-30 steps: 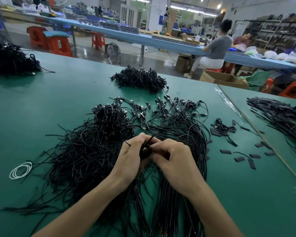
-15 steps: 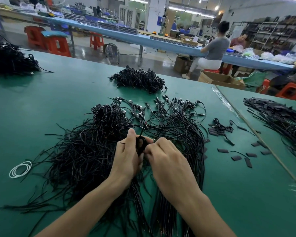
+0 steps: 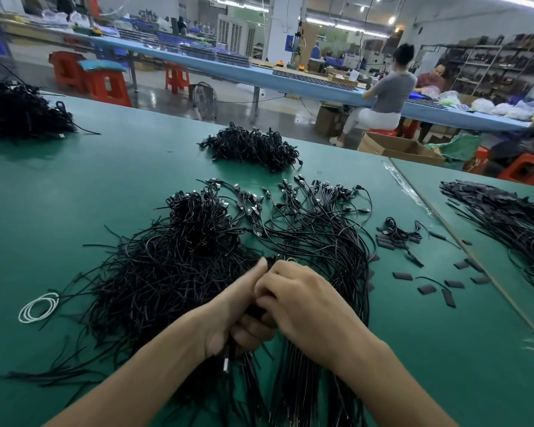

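Observation:
A big heap of loose black cables with small plugs lies on the green table in front of me. Both hands meet over its near middle. My left hand grips a small coiled black cable, fingers curled under it and thumb up. My right hand closes over the same coil from the right, fingers curled against it. Most of the coil is hidden between the hands. A metal plug end hangs below my left hand.
A pile of bundled cables sits further back, another dark pile at far left. A white wire loop lies left. Small black sleeves are scattered right. More black strips lie past the table seam. People sit at a blue bench behind.
Both hands have drawn closer to me and closed tighter round the coil. The loose cable end that stuck up between the thumbs is no longer visible.

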Motion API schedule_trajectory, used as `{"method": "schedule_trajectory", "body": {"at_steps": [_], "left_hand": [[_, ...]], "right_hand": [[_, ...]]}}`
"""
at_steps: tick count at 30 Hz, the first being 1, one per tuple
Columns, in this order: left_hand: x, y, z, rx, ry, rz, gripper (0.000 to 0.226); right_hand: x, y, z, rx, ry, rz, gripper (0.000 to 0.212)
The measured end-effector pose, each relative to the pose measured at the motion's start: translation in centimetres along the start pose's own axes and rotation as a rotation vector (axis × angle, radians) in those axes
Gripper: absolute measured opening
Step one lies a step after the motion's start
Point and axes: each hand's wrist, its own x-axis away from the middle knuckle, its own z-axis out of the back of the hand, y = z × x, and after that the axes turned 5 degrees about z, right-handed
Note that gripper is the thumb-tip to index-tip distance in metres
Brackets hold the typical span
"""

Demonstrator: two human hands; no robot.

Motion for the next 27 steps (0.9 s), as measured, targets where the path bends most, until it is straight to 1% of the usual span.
{"method": "schedule_trajectory", "body": {"at_steps": [2, 3, 5, 7, 9, 10, 12, 15, 17, 19, 20, 22, 23, 25, 27], "left_hand": [[-0.1, -0.1, 0.3, 0.018, -0.090, -0.051, 0.075], [0.0, -0.3, 0.5, -0.030, -0.129, -0.071, 0.070], [0.5, -0.6, 0.7, -0.192, -0.195, -0.112, 0.058], [0.8, -0.9, 0.8, -0.351, -0.243, -0.166, 0.050], [1.0, -0.9, 0.7, -0.455, -0.207, -0.173, 0.036], [1.0, -0.8, 0.6, -0.492, -0.182, -0.164, 0.032], [1.0, -0.8, 0.5, -0.541, -0.161, -0.145, 0.029], [1.1, -0.9, 0.2, -0.574, -0.153, -0.124, 0.024], [1.1, -0.9, 0.0, -0.603, -0.113, -0.131, 0.021], [1.2, -0.9, -0.4, -0.626, -0.069, -0.146, 0.021], [1.2, -0.8, -0.5, -0.639, -0.061, -0.158, 0.026], [1.3, -0.8, -0.7, -0.661, -0.066, -0.184, 0.033], [1.4, -0.8, -0.8, -0.666, -0.073, -0.202, 0.031], [1.2, -1.0, -0.8, -0.672, -0.067, -0.212, 0.033], [1.2, -1.1, -0.8, -0.661, -0.048, -0.216, 0.041]], "right_hand": [[0.2, 0.5, -0.3, -0.074, 0.007, -0.100, 0.014], [0.4, 0.7, -0.3, -0.123, 0.002, -0.136, 0.014], [0.6, 1.2, -0.2, -0.207, -0.031, -0.159, 0.011], [0.9, 1.3, -0.2, -0.237, -0.064, -0.141, 0.006], [1.1, 1.3, -0.4, -0.211, -0.046, -0.122, 0.003], [1.1, 1.2, -0.6, -0.192, -0.032, -0.116, 0.007], [1.2, 1.0, -0.8, -0.195, -0.017, -0.122, 0.013], [1.2, 1.0, -0.9, -0.242, -0.028, -0.146, 0.016], [1.2, 0.9, -1.1, -0.234, -0.041, -0.155, 0.018], [1.3, 0.9, -1.3, -0.238, -0.042, -0.190, 0.019], [1.3, 1.0, -1.3, -0.241, -0.041, -0.218, 0.019], [1.4, 1.2, -1.4, -0.247, -0.046, -0.271, 0.019], [1.5, 1.2, -1.5, -0.252, -0.052, -0.286, 0.019], [1.5, 1.1, -1.6, -0.262, -0.067, -0.301, 0.020], [1.4, 1.0, -1.7, -0.285, -0.082, -0.308, 0.021]]}}
